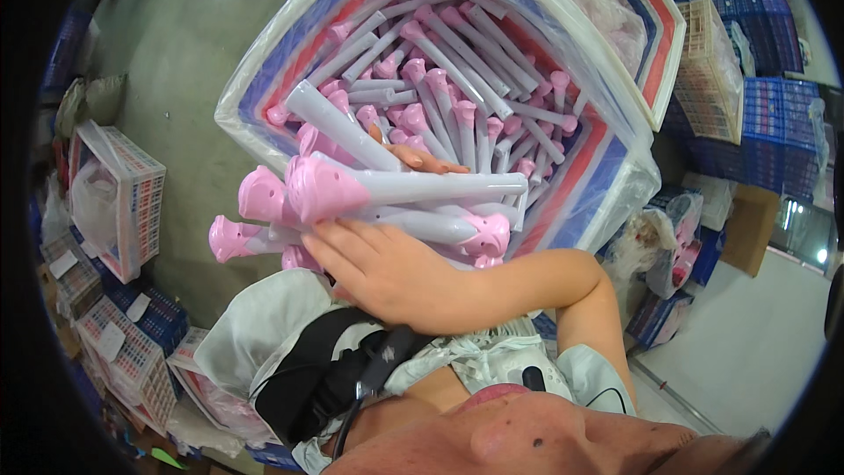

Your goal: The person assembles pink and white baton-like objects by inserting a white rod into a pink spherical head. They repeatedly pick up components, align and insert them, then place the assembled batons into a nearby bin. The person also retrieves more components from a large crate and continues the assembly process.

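Observation:
I hug a bundle of pale grey plastic tubes (pixel 440 185) with pink knobbed ends against my front. My right hand (pixel 387 264) comes across from the right and presses on the bundle's near side, fingers closed against the tubes. The fingers of my left hand (pixel 422 158) show on the bundle's far side, curled over it among the tubes; the rest of that hand and its forearm are hidden. One tube (pixel 338 127) sticks up at a slant beyond the others. Just past the bundle, a large plastic-lined bin (pixel 237 92) holds many more loose tubes (pixel 453 66).
A second lined bin (pixel 664 31) adjoins at the far right. Stacks of blue crates (pixel 782 123) and a cardboard box (pixel 749 229) stand to the right. On the left, white baskets (pixel 136 202) and more crates (pixel 127 361) line the grey floor (pixel 189 53).

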Demonstrator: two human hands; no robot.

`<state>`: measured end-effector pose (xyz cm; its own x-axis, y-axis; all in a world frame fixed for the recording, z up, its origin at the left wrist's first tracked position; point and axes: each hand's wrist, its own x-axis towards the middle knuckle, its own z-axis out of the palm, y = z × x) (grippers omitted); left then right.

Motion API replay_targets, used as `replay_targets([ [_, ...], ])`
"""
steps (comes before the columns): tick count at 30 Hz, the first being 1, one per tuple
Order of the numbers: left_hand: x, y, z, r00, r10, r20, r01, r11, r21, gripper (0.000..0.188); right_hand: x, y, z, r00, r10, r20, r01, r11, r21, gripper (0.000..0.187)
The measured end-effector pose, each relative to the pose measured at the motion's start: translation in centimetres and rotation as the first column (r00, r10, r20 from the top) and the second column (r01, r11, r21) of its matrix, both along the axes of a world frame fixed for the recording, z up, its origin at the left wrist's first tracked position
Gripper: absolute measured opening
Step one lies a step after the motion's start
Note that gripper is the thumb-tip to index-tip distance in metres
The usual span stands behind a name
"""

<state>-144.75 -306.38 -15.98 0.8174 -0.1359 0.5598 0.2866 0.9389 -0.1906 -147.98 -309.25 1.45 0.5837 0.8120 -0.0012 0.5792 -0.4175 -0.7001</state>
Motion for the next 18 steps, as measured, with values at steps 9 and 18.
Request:
replay_targets([
  [9, 3.6, 2.5, -2.1, 0.92, -0.26, 0.293, 0.23, 0.964, 0.133, 0.065, 21.0, -14.6, -11.8, 0.82, -0.519, 0.243, 0.542, 0.84, -0.035, 0.04],
  [18, 5.7, 2.8, -4.8, 0.913, -0.236, 0.333, 0.19, 0.968, 0.164, 0.064, 22.8, -16.0, -34.6, 0.768, -0.463, 0.442, 0.636, 0.476, -0.607, 0.1],
])
